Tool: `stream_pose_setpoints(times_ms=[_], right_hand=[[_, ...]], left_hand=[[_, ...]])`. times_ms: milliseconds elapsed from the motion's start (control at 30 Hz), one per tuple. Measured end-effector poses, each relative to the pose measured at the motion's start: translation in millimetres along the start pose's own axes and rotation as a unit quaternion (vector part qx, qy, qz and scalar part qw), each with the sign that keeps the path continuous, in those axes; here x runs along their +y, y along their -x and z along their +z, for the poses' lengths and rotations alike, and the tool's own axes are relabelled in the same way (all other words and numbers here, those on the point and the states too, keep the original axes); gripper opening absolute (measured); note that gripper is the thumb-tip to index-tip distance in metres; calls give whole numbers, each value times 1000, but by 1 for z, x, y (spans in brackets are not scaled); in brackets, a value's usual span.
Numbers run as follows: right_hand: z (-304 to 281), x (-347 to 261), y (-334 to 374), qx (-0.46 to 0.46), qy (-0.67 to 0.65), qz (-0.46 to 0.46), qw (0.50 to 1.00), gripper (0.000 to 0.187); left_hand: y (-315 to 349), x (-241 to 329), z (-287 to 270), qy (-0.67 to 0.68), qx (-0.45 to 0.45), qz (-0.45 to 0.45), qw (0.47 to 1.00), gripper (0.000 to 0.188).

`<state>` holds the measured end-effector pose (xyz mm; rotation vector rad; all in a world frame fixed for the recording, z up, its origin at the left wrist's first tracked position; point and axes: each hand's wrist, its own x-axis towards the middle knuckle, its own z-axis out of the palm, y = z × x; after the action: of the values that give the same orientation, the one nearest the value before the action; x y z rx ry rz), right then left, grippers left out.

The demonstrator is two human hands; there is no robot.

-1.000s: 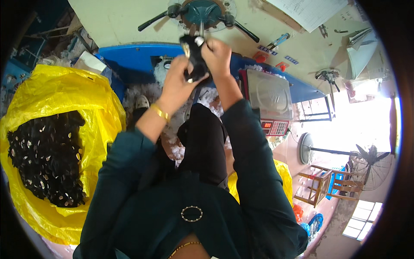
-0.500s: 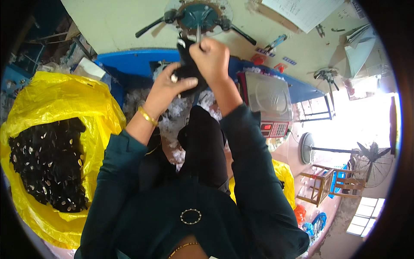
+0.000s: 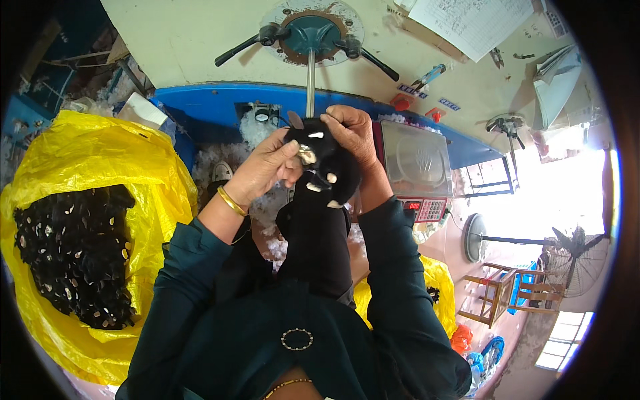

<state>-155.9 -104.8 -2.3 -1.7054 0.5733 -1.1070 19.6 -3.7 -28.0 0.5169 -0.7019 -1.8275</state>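
A black plush toy [image 3: 341, 167] with cream patches and a small grey-brown ear is between my two hands, over my lap. My left hand [image 3: 263, 167] pinches its left side, thumb resting beside a cream patch. My right hand [image 3: 357, 130] grips its upper right edge with bent fingers. Just above the toy, a metal tube [image 3: 311, 87] points down from a round green fitting [image 3: 312, 35] with two black handles. The tube's lower end meets the toy's top edge; whether it sits inside or behind the toy is hidden.
At left, a yellow sack [image 3: 120, 150] holds a heap of black plush pieces [image 3: 73, 257]. White fluff [image 3: 257, 130] lies in the blue trough [image 3: 193, 100] beneath the machine panel. A weighing scale [image 3: 417, 160] stands at right. Farther right are a wooden stool [image 3: 490, 293] and a fan [image 3: 575, 257].
My right hand has come down off the tube and shifted right. The plush toy has moved lower, turned, and now shows its cream patches; more of the tube is exposed.
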Motion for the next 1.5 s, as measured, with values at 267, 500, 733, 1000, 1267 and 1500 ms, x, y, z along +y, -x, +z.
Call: stream_pose_setpoints(times_ms=[267,500,733,1000,1267,1500], right_hand=[[-32,-32,8,-98,7,104,990,25],[1,-46,29,-161,329,-58,929,94],[-15,-57,34,-92,32,105,990,85],[20,-56,45,-142,170,81,972,95],[-19,-9,28,-86,-144,146,975,59],[-16,-42,-3,-37,33,179,983,31]], left_hand=[[-12,-33,39,-32,144,124,981,28],[-10,-54,34,-102,176,153,967,39],[-5,-20,60,-77,131,159,975,49],[34,-18,50,-150,214,122,958,34],[-7,-3,62,-157,169,93,969,38],[-24,31,69,-122,153,48,979,52]])
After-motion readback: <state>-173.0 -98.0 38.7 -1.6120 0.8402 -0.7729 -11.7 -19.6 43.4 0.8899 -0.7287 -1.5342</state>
